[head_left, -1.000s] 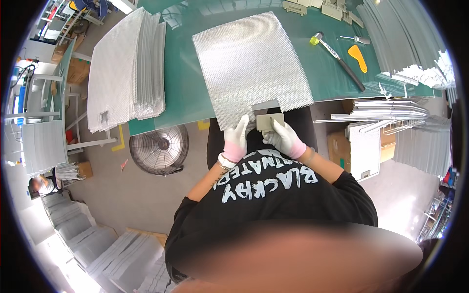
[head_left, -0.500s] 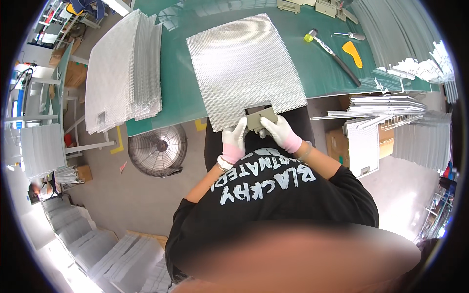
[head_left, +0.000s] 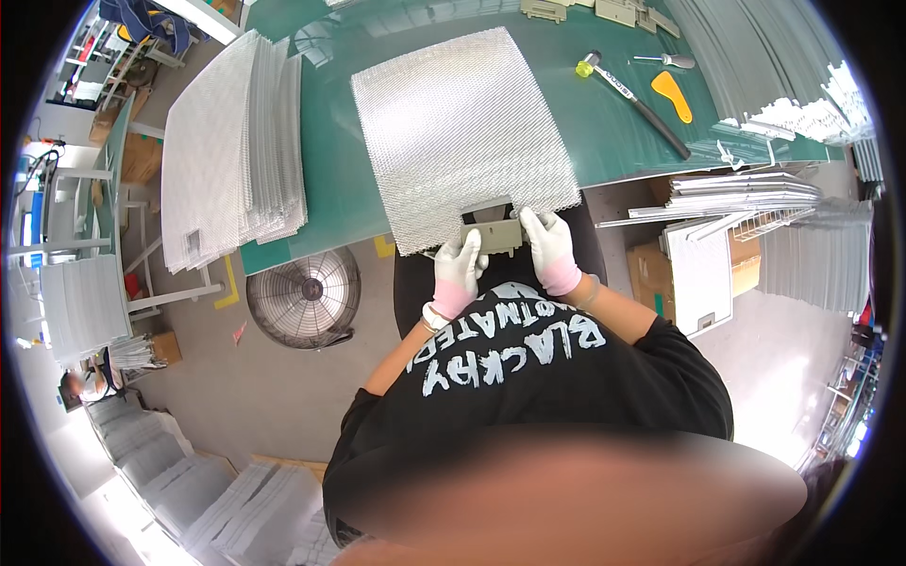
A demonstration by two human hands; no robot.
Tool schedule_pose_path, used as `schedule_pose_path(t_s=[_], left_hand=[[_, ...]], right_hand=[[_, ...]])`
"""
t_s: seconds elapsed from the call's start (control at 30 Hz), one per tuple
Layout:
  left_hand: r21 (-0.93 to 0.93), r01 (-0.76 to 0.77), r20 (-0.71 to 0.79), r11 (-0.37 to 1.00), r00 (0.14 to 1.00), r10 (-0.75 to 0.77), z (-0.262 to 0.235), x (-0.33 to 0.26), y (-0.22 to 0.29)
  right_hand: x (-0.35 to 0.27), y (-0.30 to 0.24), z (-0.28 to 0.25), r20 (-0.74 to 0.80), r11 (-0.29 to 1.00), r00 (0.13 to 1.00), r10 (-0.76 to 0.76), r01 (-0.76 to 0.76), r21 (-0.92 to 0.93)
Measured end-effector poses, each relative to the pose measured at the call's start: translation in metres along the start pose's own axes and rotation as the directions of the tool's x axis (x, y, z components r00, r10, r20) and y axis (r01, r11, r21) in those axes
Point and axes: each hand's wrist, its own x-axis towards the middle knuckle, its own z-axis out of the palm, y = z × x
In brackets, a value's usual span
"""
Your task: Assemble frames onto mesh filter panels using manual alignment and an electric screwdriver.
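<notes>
A silvery metal mesh sheet lies on the green table, its near edge overhanging toward me. That edge has a rectangular notch. A flat grey-beige plastic part with small tabs sits at the notch, just below its opening. My left hand, in a white glove with a pink cuff, is closed on the part's left end, thumb on top. Gloved the same way, my right hand is closed at the part's right end, its fingertips pinching the mesh edge beside the notch. Its fingers underneath are hidden.
A stack of mesh sheets stands on the left of the table. To the right lie a hammer, a yellow scraper and a screwdriver. More plastic parts lie at the back. A floor fan stands below left.
My right hand has shifted from on top of the plastic part to the mesh edge at its right. The part now sits more level, with the left hand still on it.
</notes>
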Motion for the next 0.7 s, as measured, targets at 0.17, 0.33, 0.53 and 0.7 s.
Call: schedule_pose_path(t_s=[0.17, 0.33, 0.53, 0.7], left_hand=[[-0.314, 0.109, 0.204, 0.943, 0.978, -0.045, 0.002, -0.010, 0.014], [0.870, -0.327, 0.475, 0.368, 0.755, -0.451, -0.059, -0.031, 0.040], [0.368, -0.006, 0.815, 0.930, 0.484, -0.319, -0.005, -0.010, 0.170], [0.502, -0.759, 0.863, -0.415, 0.467, 0.191, 0.057, 0.080, 0.141]], right_hand=[[-0.003, 0.000, -0.002, 0.058, 0.995, 0.998, 0.003, -0.009, 0.100], [-0.004, 0.006, -0.007, 0.494, 0.998, 0.869, 0.029, -0.001, -0.057], [-0.003, 0.010, 0.000, 0.425, 0.994, 0.904, 0.045, -0.084, 0.072], [-0.001, 0.021, -0.006, 0.054, 0.959, 0.996, -0.075, 0.057, 0.278]])
